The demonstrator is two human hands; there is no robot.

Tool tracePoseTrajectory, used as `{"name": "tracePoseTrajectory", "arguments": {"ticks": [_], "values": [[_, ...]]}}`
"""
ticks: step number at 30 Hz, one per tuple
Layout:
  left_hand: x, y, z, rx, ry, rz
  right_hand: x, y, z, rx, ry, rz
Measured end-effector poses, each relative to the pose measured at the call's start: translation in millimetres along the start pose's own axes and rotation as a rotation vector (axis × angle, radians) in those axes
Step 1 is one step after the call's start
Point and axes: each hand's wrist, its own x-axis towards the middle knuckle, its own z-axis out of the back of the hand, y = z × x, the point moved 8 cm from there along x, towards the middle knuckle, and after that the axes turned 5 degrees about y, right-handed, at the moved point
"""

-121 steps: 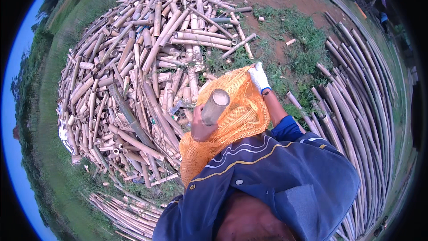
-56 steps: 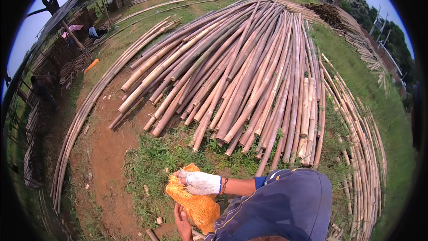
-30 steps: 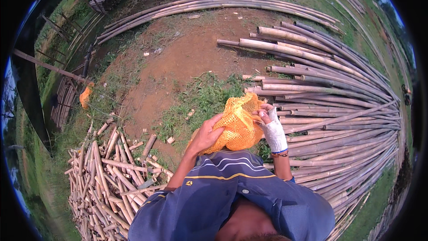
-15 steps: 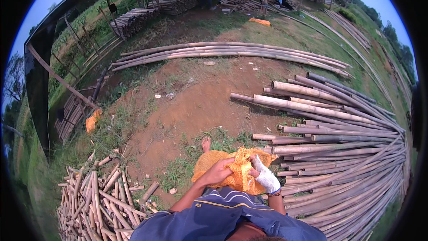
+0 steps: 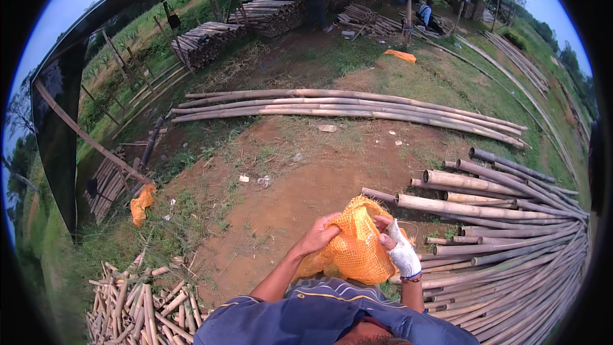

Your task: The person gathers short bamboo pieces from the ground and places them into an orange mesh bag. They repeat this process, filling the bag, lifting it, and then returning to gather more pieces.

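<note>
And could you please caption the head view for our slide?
Bare left hand grips orange mesh sack; gloved right hand touches it near bamboo poles.

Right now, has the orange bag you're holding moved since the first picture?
Yes, the orange bag moved away from the cut bamboo pile, toward the long bamboo poles.

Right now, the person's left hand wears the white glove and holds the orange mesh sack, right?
Not quite: the head view shows the white glove on the right hand; the bare left hand does hold the orange mesh sack.
</note>
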Motion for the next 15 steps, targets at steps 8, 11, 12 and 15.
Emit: {"name": "tracePoseTrajectory", "arguments": {"ticks": [8,11,12,15], "values": [[63.2,2.1,119.9,-0.263,-0.188,0.084,171.3,-13.7,-2.0,-0.069,0.061,-0.138],[89.4,17.5,163.3,-0.385,-0.293,0.085,243.4,-11.9,-24.3,-0.099,0.192,-0.214],[100.1,20.2,182.0,-0.378,-0.312,0.089,269.3,-10.6,-29.6,-0.096,0.238,-0.250],[132.6,22.0,228.1,-0.379,-0.391,0.100,344.5,-27.5,-10.7,0.051,0.228,-0.235]]}}
